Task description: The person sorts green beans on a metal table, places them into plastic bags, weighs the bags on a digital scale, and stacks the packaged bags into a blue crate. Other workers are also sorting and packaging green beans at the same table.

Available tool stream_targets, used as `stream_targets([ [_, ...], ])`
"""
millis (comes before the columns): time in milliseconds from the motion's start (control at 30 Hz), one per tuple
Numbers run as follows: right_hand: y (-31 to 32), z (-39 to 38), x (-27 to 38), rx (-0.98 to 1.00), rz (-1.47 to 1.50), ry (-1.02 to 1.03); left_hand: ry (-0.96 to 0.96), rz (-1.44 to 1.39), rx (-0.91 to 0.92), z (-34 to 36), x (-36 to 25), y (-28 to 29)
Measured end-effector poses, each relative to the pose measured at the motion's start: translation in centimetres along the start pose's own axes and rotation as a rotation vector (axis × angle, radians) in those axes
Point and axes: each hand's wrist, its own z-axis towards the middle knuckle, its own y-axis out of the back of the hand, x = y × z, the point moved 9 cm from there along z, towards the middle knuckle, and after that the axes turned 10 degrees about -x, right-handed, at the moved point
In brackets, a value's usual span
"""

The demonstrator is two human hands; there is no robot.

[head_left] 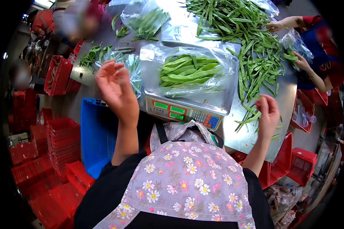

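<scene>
A clear plastic bag of flat green beans (191, 70) lies on the steel pan of a digital scale (185, 110) in front of me. My left hand (116, 89) is raised at the scale's left side, palm turned up, its fingers loosely bent and apart, holding nothing. Beyond the scale's right edge, my right hand (268, 110) hovers over the table with its fingers loosely curled; I see nothing in it. A few loose beans (250, 116) lie beside it. Neither hand touches the bag.
A large bean pile (252, 49) covers the table's far right, where a co-worker's hands (300, 61) hold a bag. Filled bags (145, 23) lie at the far left. A blue crate (95, 133) stands below left; red crates (63, 141) are stacked on the floor.
</scene>
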Motion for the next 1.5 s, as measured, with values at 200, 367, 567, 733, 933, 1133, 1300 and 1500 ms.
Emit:
stream_targets([
  [200, -18.2, -5.0, 8.2, 0.434, -0.315, 0.693, -0.119, 0.097, 0.107, -1.6, -1.6, -2.5],
  [367, -24.1, -4.3, 1.5, 0.654, -0.87, 0.874, -0.15, 0.113, 0.081, -0.8, -2.7, -0.8],
  [567, -21.9, -2.6, 2.5, 0.616, -0.737, 0.654, 0.034, 0.097, 0.041, -1.7, 0.6, 2.2],
  [733, -22.2, -3.7, 3.0, 0.757, -0.805, 0.842, 0.043, 0.074, 0.067, -2.1, 0.2, 0.9],
  [933, -22.7, -4.7, 1.6, 0.754, -0.732, 0.857, -0.041, 0.055, 0.065, -1.4, -1.5, -0.2],
  [1133, -21.5, -2.7, 2.2, 0.645, -0.643, 0.689, 0.001, 0.09, 0.1, -1.7, -0.6, 0.2],
  [1300, -20.7, -0.5, 2.2, 0.722, -0.522, 0.503, 0.0, 0.098, 0.105, -1.5, -0.6, 0.2],
  [1500, -17.3, 1.7, 7.2, 0.517, 0.221, 0.255, -0.017, 0.085, 0.077, -1.2, -0.6, 0.7],
])
